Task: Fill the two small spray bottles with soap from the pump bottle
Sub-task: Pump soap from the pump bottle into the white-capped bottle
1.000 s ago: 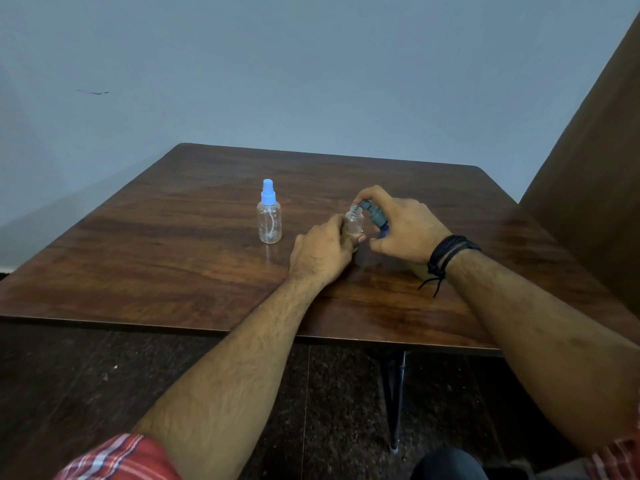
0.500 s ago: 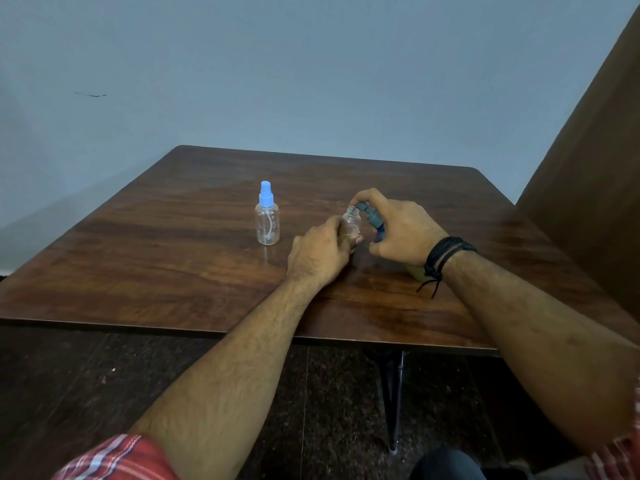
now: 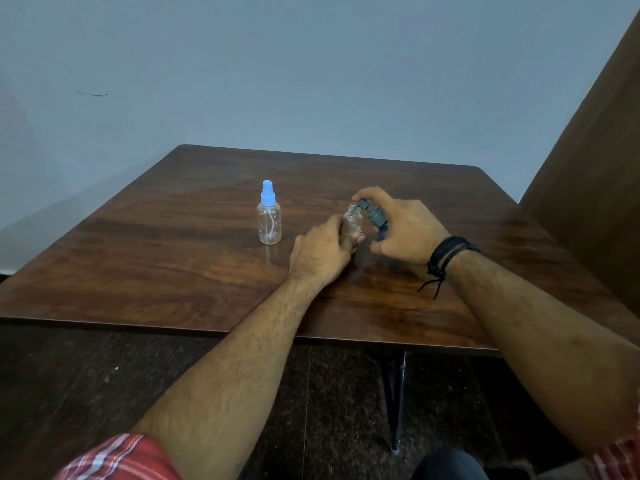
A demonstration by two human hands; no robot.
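Head view: the left hand is gripping the uncapped spray bottle standing on the bench, while the right hand is curling around the pump bottle, its nozzle over the opening. The capped spray bottle is standing upright just left of the hands.

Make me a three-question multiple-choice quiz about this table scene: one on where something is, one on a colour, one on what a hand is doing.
1. Where does the capped spray bottle stand?
A. Left of both hands
B. Between the hands
C. On the floor

2. What colour is its cap?
A. Red
B. Light blue
C. Black

3. What is the left hand doing?
A. Lying flat on the table
B. Holding the open small bottle
C. Lifting the capped bottle

Answers:
1 A: it stands alone, apart from the hands.
2 B: the sprayer top is light blue.
3 B: its fingers wrap the uncapped bottle while the right hand holds the pump bottle's nozzle at its mouth.
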